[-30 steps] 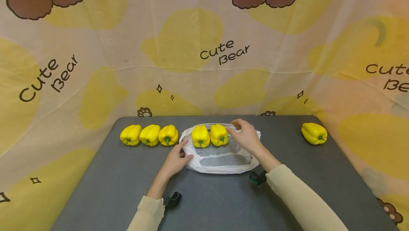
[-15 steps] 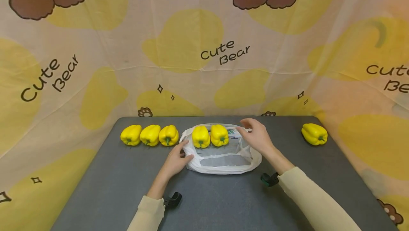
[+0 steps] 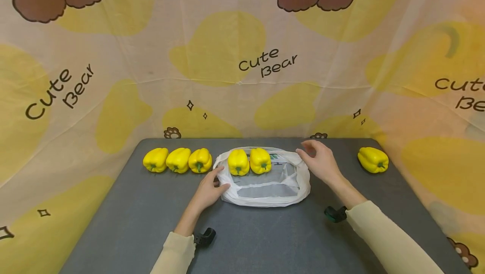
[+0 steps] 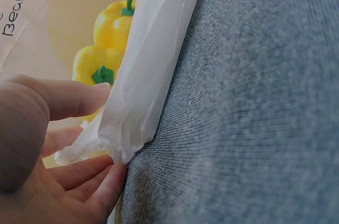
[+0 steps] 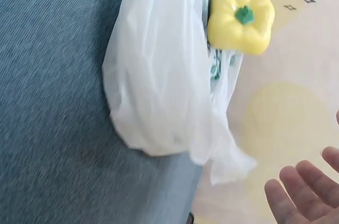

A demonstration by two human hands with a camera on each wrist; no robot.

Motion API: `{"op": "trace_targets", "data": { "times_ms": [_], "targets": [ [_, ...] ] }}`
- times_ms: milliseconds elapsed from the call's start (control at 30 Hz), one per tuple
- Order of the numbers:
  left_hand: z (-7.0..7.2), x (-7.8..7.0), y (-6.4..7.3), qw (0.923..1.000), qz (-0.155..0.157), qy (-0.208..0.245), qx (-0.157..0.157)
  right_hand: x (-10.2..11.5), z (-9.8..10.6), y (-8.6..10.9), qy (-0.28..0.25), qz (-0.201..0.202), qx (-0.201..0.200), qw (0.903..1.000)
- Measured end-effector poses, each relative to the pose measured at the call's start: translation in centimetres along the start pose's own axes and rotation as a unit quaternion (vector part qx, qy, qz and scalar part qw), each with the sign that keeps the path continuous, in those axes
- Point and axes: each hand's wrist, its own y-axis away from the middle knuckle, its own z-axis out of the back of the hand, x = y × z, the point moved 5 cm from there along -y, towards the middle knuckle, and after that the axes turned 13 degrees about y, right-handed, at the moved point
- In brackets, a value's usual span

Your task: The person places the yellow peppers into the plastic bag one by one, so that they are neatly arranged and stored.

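Observation:
A white plastic bag (image 3: 261, 200) lies with its mouth spread wide on the grey table. Two yellow bell peppers, a left one (image 3: 238, 162) and a right one (image 3: 260, 160), sit at the back of its mouth; green stems face me. My left hand (image 3: 206, 190) touches the bag's left side, thumb and fingers parted; in the left wrist view the fingertips meet the bag's gathered white edge (image 4: 127, 118). My right hand (image 3: 322, 162) hovers at the bag's upper right rim, holding nothing. The right wrist view has its fingers (image 5: 312, 187) spread apart from the bag.
Three more yellow bell peppers stand in a row left of the bag, the middle one (image 3: 179, 160) among them. A single bell pepper (image 3: 373, 159) lies at the table's far right. A printed cloth (image 3: 212, 55) hangs behind the grey table (image 3: 250, 240).
My right hand has moved right, from beside the right pepper in the bag to the bag's right rim, uncovering printing inside the bag. The left hand and peppers have stayed in place.

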Motion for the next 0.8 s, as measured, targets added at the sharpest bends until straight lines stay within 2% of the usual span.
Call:
{"op": "trace_targets", "data": {
  "times_ms": [533,800],
  "targets": [
    [0.1,0.1,0.0,1.0,0.0,-0.003,-0.001,-4.8,2.5,1.6,0.034,-0.027,-0.028,0.9987],
    [0.0,0.1,-0.1,1.0,0.005,-0.005,0.001,-6.9,4.5,2.4,0.026,-0.038,-0.036,0.9983]
  ]
}}
